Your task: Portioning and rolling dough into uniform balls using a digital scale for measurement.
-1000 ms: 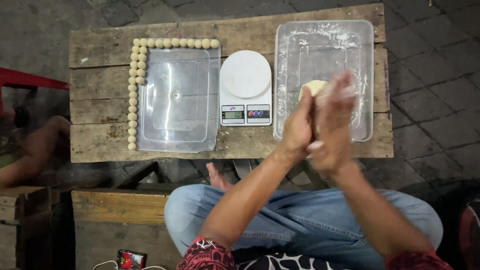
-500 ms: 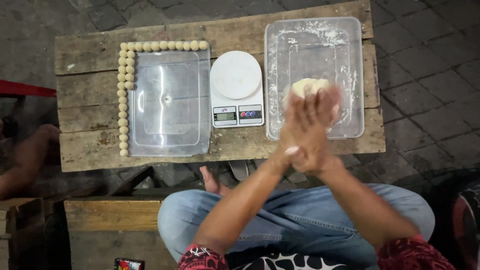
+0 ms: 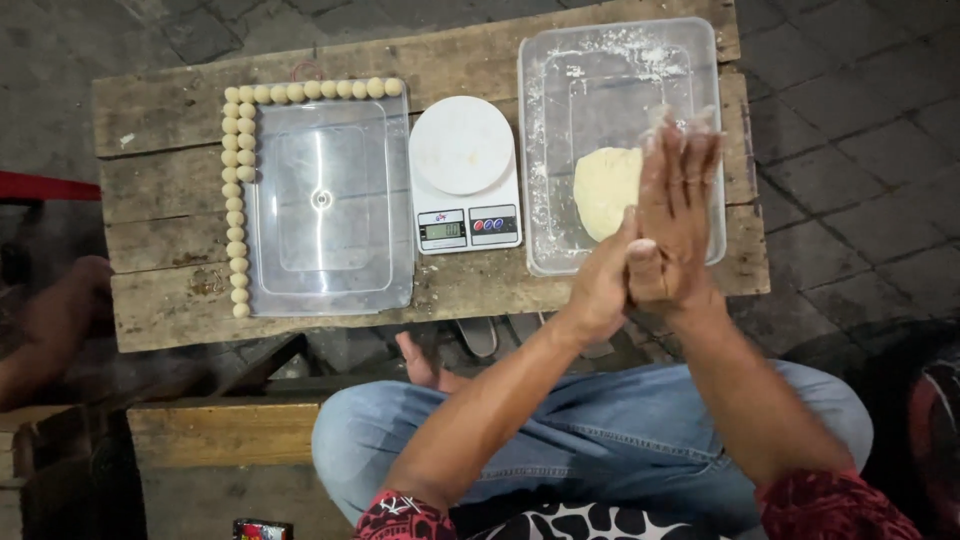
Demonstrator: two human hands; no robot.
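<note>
Both hands [image 3: 655, 235] just beside dough lump [image 3: 607, 190]

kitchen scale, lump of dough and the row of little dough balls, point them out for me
kitchen scale [image 3: 462, 148], head view, on the round white platform.
lump of dough [image 3: 605, 188], head view, on its pale middle.
row of little dough balls [image 3: 236, 200], head view, on a ball in the left column.

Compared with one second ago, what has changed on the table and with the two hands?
The right hand has slid forward over the left hand, palms still pressed together above the floured tray. Whatever lies between the palms is hidden. Nothing was picked up or let go. The dough lump, the scale, the clear lid and the row of dough balls stayed in place.
</note>
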